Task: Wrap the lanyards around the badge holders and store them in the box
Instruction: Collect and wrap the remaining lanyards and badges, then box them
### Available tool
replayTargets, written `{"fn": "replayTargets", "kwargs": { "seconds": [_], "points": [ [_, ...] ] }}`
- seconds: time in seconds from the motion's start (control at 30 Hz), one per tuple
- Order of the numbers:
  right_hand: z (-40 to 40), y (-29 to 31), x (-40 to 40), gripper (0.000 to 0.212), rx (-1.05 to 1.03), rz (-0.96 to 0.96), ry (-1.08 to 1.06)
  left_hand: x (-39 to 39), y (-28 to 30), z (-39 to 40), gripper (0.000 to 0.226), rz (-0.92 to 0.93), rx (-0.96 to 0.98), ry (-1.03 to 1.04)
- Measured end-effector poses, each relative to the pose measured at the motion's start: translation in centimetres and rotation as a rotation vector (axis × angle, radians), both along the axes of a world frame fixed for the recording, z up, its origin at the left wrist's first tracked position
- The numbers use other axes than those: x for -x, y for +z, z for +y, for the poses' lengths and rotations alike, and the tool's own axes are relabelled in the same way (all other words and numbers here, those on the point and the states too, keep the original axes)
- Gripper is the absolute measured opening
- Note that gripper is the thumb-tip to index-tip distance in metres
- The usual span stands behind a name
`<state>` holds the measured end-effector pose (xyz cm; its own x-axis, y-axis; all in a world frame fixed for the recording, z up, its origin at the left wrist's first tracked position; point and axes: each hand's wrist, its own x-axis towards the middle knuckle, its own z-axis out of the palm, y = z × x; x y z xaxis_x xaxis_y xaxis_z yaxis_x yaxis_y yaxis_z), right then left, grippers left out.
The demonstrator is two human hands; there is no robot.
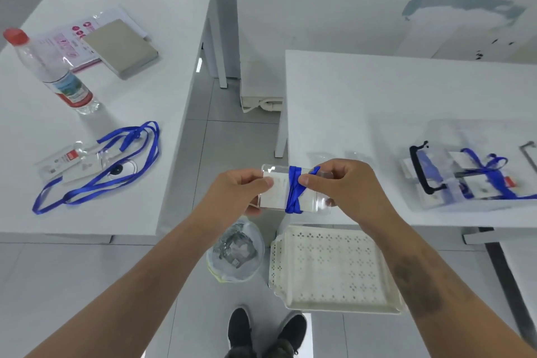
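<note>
Between two white tables, a person's left hand [235, 192] pinches a clear badge holder [293, 189] while right hand [343, 183] fingers grip its wrapped blue lanyard [293, 190]. Released untucked, the wrap could unravel. The clear box [465, 171] blurs at right; the lanyard's end is hidden.

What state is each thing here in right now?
Held badge holder: lanyard wound around its middle, gripped by left hand and right hand.
Badge on left table: lying flat, blue lanyard loose and unwrapped.
Clear box: already holds wrapped badges.
Water bottle: upright, capped.
Perforated tray: empty.
</note>
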<state>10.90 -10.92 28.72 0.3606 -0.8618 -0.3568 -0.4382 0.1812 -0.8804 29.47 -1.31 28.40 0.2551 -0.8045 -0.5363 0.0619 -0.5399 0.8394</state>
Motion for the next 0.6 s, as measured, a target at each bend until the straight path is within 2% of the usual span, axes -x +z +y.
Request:
{"fn": "replayTargets", "kwargs": {
  "seconds": [0.13, 0.27, 0.43, 0.6],
  "points": [
    [-1.0, -0.1, 3.2, 0.026, 0.013, 0.007, -0.031, 2.9, 0.0, -1.4, 0.013, 0.010, -0.004, 0.008],
    [-2.8, 0.1, 8.0, 0.015, 0.007, 0.011, -0.059, 7.3, 0.1, -3.8, 0.013, 0.036, -0.010, 0.000],
    [-7.1, 0.4, 17.1, 0.013, 0.061, 0.050, -0.082, 15.8, 0.0, -8.7, 0.014, 0.015, 0.007, -0.063],
    [-12.7, 1.3, 25.9, 0.014, 0.088, 0.085, -0.038, 25.1, 0.7, -14.0, 0.014, -0.031, 0.036, -0.029]
  ]
}}
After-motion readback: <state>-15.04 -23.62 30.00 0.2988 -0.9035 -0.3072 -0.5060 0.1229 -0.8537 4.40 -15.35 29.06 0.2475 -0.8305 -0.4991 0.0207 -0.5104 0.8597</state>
